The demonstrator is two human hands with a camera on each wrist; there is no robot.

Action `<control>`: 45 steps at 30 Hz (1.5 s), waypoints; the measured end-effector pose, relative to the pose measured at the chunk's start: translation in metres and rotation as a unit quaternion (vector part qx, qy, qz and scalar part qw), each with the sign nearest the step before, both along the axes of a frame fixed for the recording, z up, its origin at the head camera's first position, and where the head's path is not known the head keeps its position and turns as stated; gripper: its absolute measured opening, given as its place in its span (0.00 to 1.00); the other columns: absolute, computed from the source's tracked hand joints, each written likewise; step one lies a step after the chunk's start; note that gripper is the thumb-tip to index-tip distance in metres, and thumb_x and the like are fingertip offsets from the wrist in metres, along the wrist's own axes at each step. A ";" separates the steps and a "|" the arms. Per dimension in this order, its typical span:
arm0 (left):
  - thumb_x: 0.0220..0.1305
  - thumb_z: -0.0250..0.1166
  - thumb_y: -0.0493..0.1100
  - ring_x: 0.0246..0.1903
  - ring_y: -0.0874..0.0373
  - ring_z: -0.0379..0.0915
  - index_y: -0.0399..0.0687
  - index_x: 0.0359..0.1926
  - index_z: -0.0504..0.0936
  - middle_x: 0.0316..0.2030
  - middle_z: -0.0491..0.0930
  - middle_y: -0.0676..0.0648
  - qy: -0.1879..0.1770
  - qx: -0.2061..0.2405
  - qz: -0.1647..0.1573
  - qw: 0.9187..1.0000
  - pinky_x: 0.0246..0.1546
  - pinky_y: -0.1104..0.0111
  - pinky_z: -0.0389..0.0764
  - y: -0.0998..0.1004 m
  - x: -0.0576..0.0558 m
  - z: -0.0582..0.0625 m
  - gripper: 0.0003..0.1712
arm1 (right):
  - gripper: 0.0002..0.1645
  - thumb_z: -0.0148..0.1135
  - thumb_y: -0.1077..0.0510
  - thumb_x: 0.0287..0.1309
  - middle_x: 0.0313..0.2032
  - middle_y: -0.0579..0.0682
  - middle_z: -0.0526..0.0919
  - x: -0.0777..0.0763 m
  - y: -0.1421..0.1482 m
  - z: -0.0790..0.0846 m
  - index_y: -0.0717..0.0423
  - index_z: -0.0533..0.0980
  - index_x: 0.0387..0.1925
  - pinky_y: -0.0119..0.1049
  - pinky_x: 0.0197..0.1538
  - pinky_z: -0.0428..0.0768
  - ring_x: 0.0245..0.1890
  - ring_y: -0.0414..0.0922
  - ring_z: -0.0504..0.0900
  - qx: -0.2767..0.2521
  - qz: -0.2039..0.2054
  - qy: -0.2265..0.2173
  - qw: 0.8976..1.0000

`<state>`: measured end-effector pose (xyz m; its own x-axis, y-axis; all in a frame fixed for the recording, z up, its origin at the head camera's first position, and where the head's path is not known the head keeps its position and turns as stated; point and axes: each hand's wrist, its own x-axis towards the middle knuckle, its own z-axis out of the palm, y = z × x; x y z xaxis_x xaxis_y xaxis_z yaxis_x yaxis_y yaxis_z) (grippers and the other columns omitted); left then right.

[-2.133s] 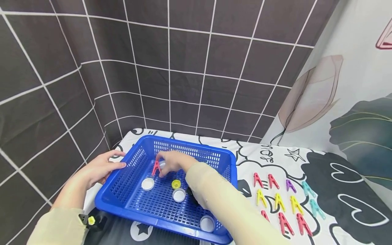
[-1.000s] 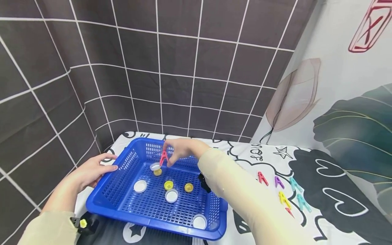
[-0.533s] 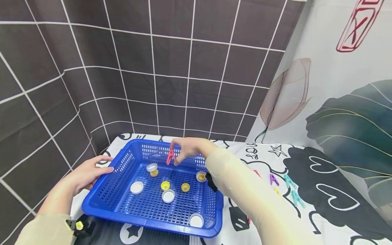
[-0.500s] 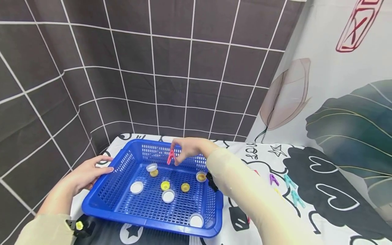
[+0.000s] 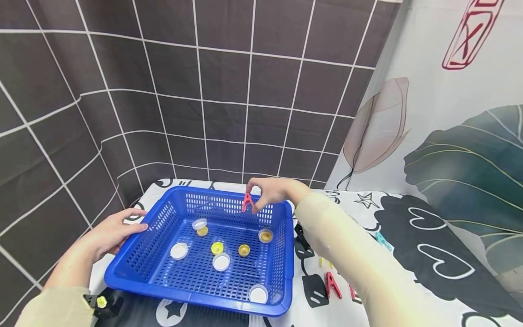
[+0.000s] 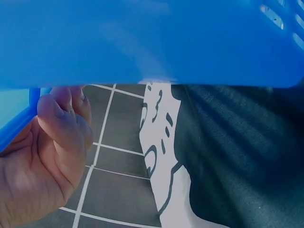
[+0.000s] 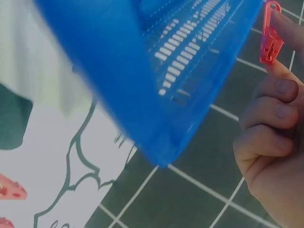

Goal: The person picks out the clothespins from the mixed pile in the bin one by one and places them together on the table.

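Observation:
A red clothespin [image 5: 247, 202] is pinched between the thumb and index finger of my right hand [image 5: 274, 190], above the far right part of the blue basket [image 5: 192, 297]. In the right wrist view, the clothespin [image 7: 271, 38] stands upright at the fingertips, with the other fingers curled below it. My left hand [image 5: 114, 235] holds the basket's left rim, thumb on top; in the left wrist view its fingers curl against the rim from below. On the basket's perforated floor lie several round caps, including a white cap [image 5: 179, 250] and a yellow cap [image 5: 217, 248].
Right of the basket, a red clothespin [image 5: 333, 285] and a teal clothespin [image 5: 383, 240] lie on the patterned cloth, partly hidden with others by my right sleeve [image 5: 347, 254]. A dark gridded curtain [image 5: 220, 118] hangs behind the basket.
My right hand has lifted the red clothespin out of the basket and carried it rightward to the far right rim. The left hand stays on the left rim. The view has shifted slightly.

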<state>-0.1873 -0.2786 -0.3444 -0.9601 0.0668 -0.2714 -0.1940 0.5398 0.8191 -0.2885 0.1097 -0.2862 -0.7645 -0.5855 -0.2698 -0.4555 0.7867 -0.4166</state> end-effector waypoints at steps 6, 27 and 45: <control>0.62 0.62 0.51 0.24 0.49 0.80 0.39 0.66 0.56 0.29 0.80 0.45 -0.002 -0.004 0.005 1.000 0.25 0.58 0.81 -0.002 -0.002 -0.002 0.39 | 0.34 0.72 0.49 0.42 0.53 0.53 0.71 -0.003 0.022 -0.004 0.42 0.67 0.52 0.45 0.51 0.73 0.49 0.49 0.71 -0.027 -0.020 -0.021 0.999; 0.63 0.62 0.49 0.25 0.48 0.81 0.38 0.67 0.53 0.29 0.81 0.45 -0.015 0.028 -0.003 0.999 0.26 0.56 0.82 -0.005 -0.003 -0.002 0.39 | 0.38 0.71 0.52 0.46 0.41 0.56 0.70 -0.002 0.103 -0.014 0.47 0.62 0.57 0.40 0.36 0.72 0.37 0.49 0.72 -0.086 -0.084 -0.095 0.988; 0.63 0.61 0.49 0.24 0.49 0.81 0.38 0.66 0.53 0.28 0.81 0.45 -0.013 0.036 -0.009 0.999 0.25 0.56 0.81 -0.004 -0.004 -0.004 0.38 | 0.40 0.70 0.49 0.47 0.32 0.55 0.70 0.007 0.180 -0.027 0.46 0.60 0.60 0.38 0.30 0.69 0.30 0.47 0.70 -0.099 -0.157 -0.110 0.976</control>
<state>-0.1916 -0.2829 -0.3483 -0.9514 0.1045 -0.2897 -0.2058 0.4839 0.8506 -0.2811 0.2894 -0.3136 -0.8503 -0.3896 -0.3538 -0.0872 0.7673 -0.6354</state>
